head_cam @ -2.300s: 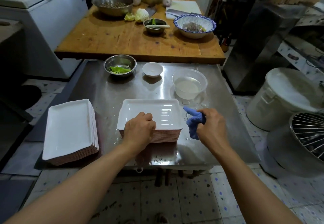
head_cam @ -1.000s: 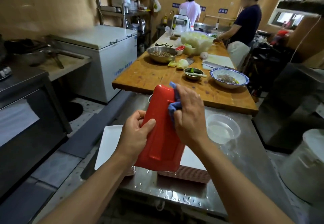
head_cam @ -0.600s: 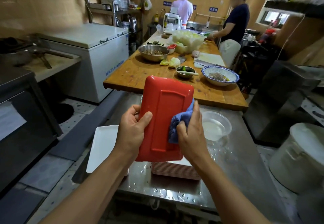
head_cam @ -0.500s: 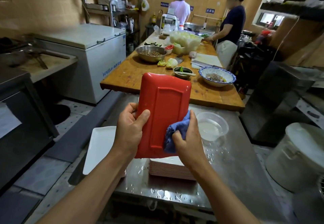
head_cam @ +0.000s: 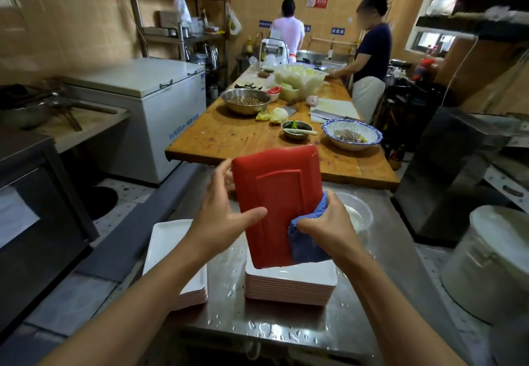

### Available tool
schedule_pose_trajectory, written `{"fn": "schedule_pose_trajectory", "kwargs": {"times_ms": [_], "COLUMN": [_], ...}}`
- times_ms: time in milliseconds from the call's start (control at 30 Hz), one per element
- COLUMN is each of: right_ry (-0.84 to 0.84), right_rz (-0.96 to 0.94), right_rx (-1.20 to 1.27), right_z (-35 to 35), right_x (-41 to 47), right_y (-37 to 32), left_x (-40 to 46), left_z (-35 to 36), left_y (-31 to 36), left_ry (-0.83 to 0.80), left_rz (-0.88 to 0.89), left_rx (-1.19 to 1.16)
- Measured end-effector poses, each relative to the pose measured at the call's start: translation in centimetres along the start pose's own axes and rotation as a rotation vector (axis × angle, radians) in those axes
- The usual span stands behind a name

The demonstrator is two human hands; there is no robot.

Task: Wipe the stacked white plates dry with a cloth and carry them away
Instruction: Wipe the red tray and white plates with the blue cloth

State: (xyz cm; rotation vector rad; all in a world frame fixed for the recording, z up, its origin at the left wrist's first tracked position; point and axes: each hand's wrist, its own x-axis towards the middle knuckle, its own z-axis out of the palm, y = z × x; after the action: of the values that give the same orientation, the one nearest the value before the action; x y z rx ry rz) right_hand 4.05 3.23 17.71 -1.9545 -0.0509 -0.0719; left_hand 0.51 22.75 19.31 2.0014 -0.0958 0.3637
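Beneath both hands a steel table (head_cam: 289,320) is seen, beaded with water. On it, directly under the hands, a stack (head_cam: 289,285) of white plates is set; a second stack (head_cam: 177,251) lies below and outside the left forearm. One plate (head_cam: 272,194) is held upright above the near stack, its red underside turned toward the wearer, its lower edge just over the top plate. A blue cloth (head_cam: 307,239) is pressed against its lower right corner.

The step in hand is judged to be the drying of the plate's back. It would be done well if the cloth were drawn along the raised foot ridge and round the rim, where water collects, while the plate is kept tilted over the stack so drips fall there.

The left hand (head_cam: 221,214) is spread along the plate's left edge, thumb across the red face, fingers behind it, so the plate is gripped. The right hand (head_cam: 329,224) is clenched round the cloth, thumb on top. Both forearms are reached forward, converging.
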Motion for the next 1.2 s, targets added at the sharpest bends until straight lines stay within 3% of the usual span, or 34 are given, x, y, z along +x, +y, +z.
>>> {"fn": "schedule_pose_trajectory", "kwargs": {"times_ms": [100,233,300,467,667,867,1100,1200], "right_ry": [-0.061,-0.182,-0.231,-0.271,-0.084,0.059,0.044,0.012], "right_rz": [-0.084,-0.196,-0.238,-0.368,-0.595,-0.707,-0.443,-0.455], "right_rx": [-0.204,-0.305,-0.326,-0.354,-0.347,-0.407,-0.354,-0.271], "right_z": [-0.6,-1.4,-2.0,-2.6,0.5,2.4,-0.6,-0.5], "right_x": [-0.1,-0.1,-0.1,0.0,-0.5,-0.7,0.8,0.5], "right_y": [-0.4,-1.2,-1.8,-2.9,-5.5,-5.8,-0.9,-0.5], "left_x": [2.0,4.1,4.2,2.8,1.8,0.8,-0.2,-0.1], "left_z": [-1.3,-2.3,-2.2,-1.9,-1.5,-2.1,-3.6,-3.5], "left_y": [2.2,3.3,2.6,1.1,1.1,1.0,-0.1,-0.6], "left_ry": [0.017,-0.403,-0.475,-0.337,-0.239,-0.182,-0.096,-0.083], "left_rz": [0.167,0.03,0.022,0.04,-0.042,-0.107,-0.28,-0.334], "left_rx": [0.158,0.072,0.068,-0.138,-0.285,-0.383,-0.575,-0.629]}}
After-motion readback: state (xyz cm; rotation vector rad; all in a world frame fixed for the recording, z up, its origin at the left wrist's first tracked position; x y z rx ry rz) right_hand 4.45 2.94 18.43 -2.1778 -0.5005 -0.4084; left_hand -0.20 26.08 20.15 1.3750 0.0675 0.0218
